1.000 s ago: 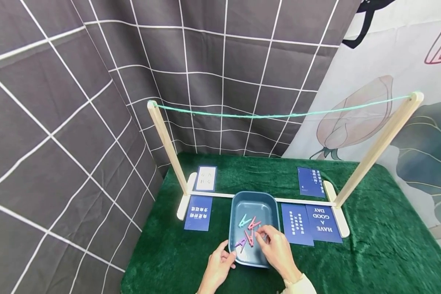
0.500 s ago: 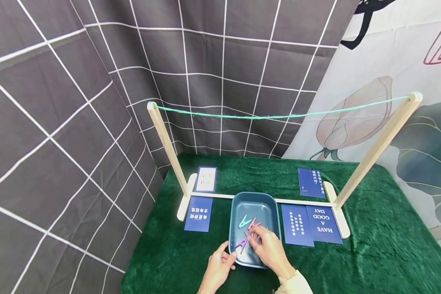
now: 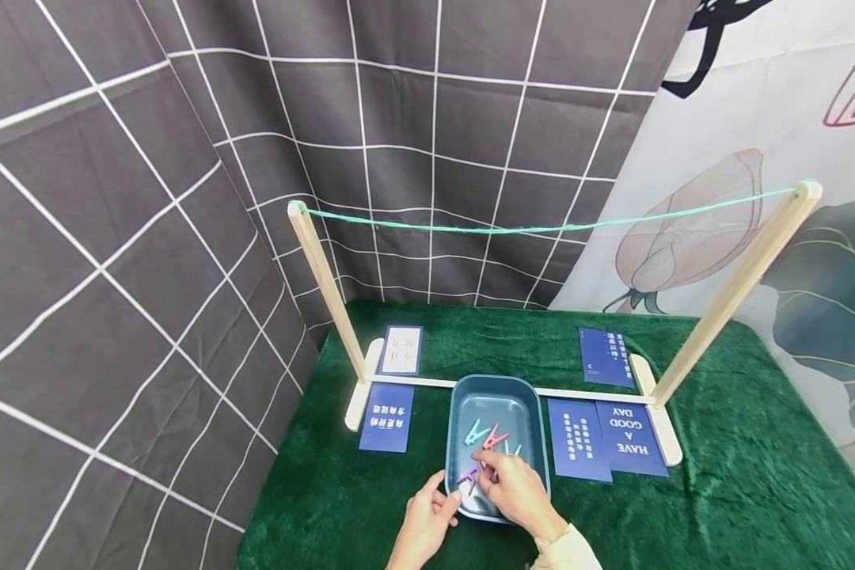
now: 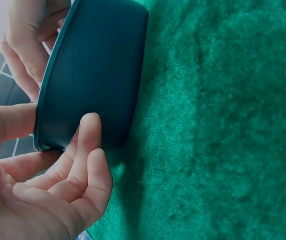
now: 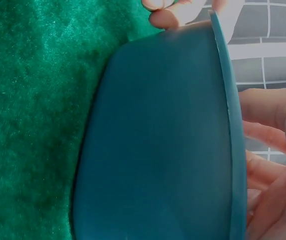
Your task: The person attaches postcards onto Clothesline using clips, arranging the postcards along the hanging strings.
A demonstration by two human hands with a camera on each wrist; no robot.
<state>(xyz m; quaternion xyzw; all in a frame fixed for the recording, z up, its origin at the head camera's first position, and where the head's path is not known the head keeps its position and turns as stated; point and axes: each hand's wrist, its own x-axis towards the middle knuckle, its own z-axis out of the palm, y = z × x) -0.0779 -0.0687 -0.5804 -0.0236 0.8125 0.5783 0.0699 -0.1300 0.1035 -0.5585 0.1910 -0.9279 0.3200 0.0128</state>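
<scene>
A blue plastic tray [image 3: 454, 412] stands on the green cloth. My left hand [image 3: 427, 514] grips its near left corner, thumb on the rim and fingers against the outer wall in the left wrist view. My right hand [image 3: 516, 487] reaches into the tray, its index finger and thumb right at a purple clothespin [image 3: 468, 476]; I cannot tell whether they pinch it. Farther in lie a teal clothespin [image 3: 476, 433] and a pink clothespin [image 3: 495, 436]. A pale clothespin [image 3: 511, 450] shows partly behind the right hand. The right wrist view shows mostly the tray's outer wall [image 5: 153, 140].
A wooden frame [image 3: 328, 289] with a green string [image 3: 495, 230] strung between its posts stands behind the tray, its crossbar [image 3: 584, 394] low at the back. Blue printed cards [image 3: 386, 431] lie left and right, with a white-faced card [image 3: 402, 350] at the back left.
My right hand has moved left inside the tray, from beside one pink clothespin to the purple one, and now covers that pink clothespin's place. The left hand keeps its grip on the corner.
</scene>
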